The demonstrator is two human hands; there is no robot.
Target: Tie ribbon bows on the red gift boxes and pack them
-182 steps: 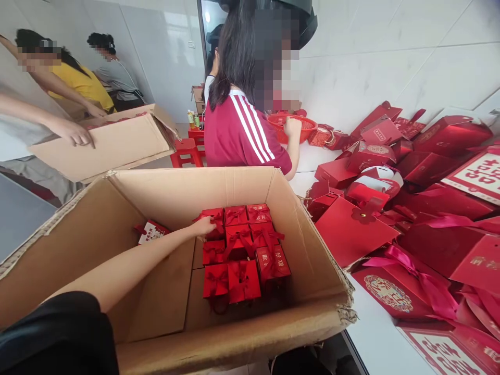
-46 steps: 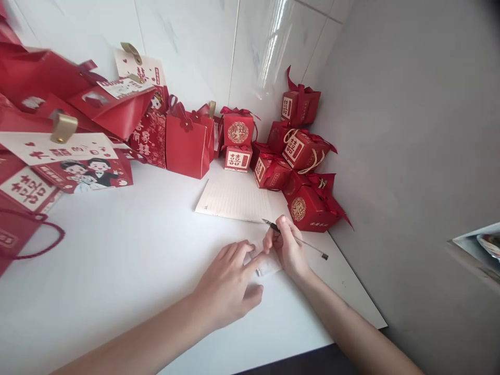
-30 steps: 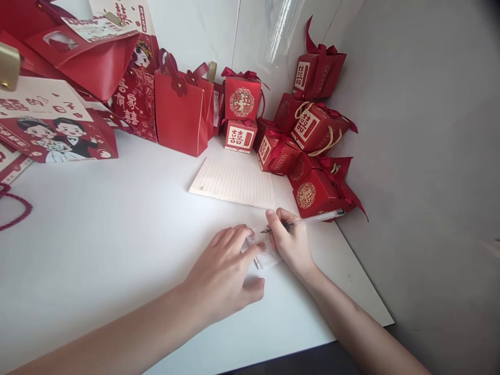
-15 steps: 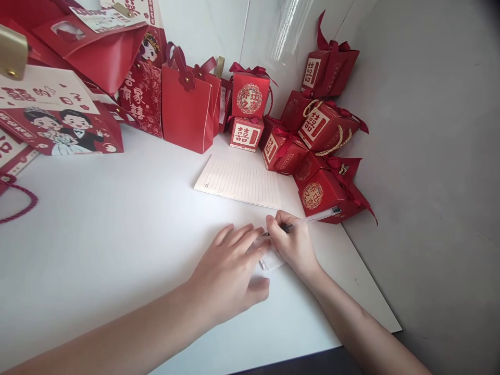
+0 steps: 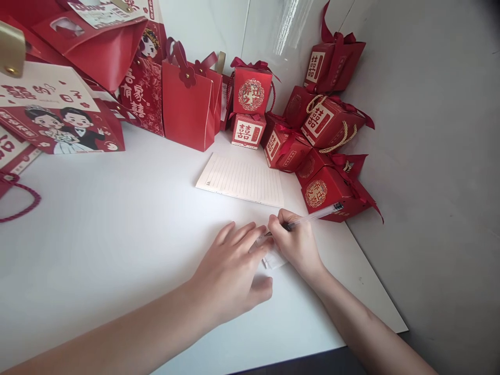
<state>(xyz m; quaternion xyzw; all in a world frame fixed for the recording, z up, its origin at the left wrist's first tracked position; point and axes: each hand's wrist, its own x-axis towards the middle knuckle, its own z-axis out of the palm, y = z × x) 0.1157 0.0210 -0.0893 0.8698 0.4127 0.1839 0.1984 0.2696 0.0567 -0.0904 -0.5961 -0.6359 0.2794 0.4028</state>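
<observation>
My right hand (image 5: 299, 245) grips a clear pen (image 5: 316, 215) with a dark tip and cap end. The pen's tip rests on a small white slip of paper (image 5: 274, 259), partly covered by both hands. My left hand (image 5: 234, 265) lies with fingers spread, its fingertips on the slip's left side and its thumb apart. Beyond the hands, a lined sheet (image 5: 242, 179) lies on the white table (image 5: 117, 234), with a small mark at its left corner.
Red gift boxes (image 5: 285, 148) with ribbons are stacked at the back right, against a grey wall (image 5: 433, 156). Red gift bags (image 5: 187, 107) stand along the back. At the left is a box with a cartoon couple (image 5: 66, 125), near a purple cord (image 5: 23, 211).
The whole view has shifted slightly, so things on the right appear a little further right. The pen tip has moved slightly on the slip. Both hands keep nearly the same pose.
</observation>
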